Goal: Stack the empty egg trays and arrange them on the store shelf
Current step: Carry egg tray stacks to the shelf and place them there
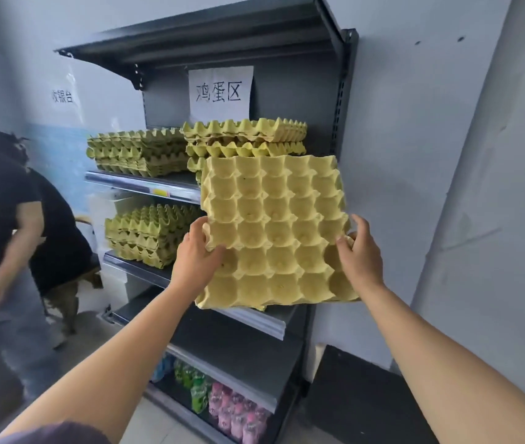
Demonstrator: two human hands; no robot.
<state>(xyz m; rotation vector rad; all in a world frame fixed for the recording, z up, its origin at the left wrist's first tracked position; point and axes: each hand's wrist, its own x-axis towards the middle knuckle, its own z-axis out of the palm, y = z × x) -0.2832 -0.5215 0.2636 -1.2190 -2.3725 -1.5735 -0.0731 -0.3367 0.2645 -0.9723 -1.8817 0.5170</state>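
I grip a yellow moulded-pulp egg tray [274, 232] with left hand [195, 251] and right hand [355, 248]. Just beyond, stacked yellow trays [245, 136] crowd the grey metal shelf [146, 184].

**Bare arms, dark top**

On my feed, the left forearm [120, 341] and right forearm [431, 341] are bare to the left hand [195, 251] and right hand [359, 251]. Dark plum fabric [62, 435], seemingly a top, fills the bottom-left corner.
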